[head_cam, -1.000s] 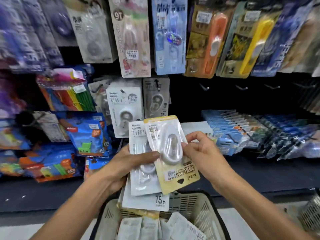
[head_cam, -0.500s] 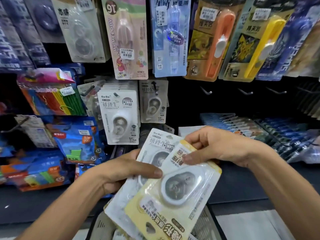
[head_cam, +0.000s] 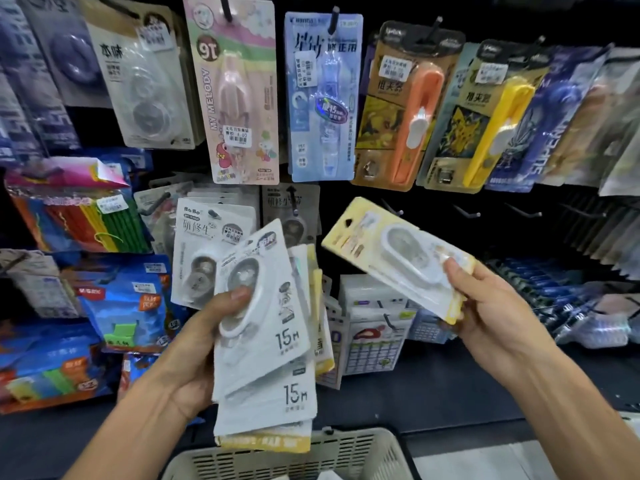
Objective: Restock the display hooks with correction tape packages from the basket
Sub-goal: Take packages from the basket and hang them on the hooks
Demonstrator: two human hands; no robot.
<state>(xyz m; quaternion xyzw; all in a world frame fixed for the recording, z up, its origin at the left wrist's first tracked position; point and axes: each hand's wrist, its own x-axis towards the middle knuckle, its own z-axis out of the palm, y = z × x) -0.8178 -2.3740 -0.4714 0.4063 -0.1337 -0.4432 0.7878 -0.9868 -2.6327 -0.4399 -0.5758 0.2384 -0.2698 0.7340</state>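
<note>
One yellow pack (head_cam: 398, 258) is out on its own, held up right of centre, just below the upper row of hanging goods and level with the bare hooks (head_cam: 467, 212) on the dark panel. It looks light: a thin card with a clear blister bulging over the tape body. The card should flex if squeezed and the film is likely slick, so the firm place to hold is the blister end or the card edge, leaving the punched hole at the far-left corner free for a hook. The right hand (head_cam: 491, 313) does that, pinching the near-right end, thumb on top over the blister's edge, fingers under, with the pack tilted and its hole end pointing up-left.

Left of it, the left hand (head_cam: 194, 344) grips a fanned stack (head_cam: 266, 341) of white and yellow packs, thumb pressed across the front blister, fingers curled behind. That stack may slide apart if the grip slackens. Near the bottom edge sits the basket (head_cam: 346, 452), directly under the stack. Both forearms reach up from the near edge.
</note>
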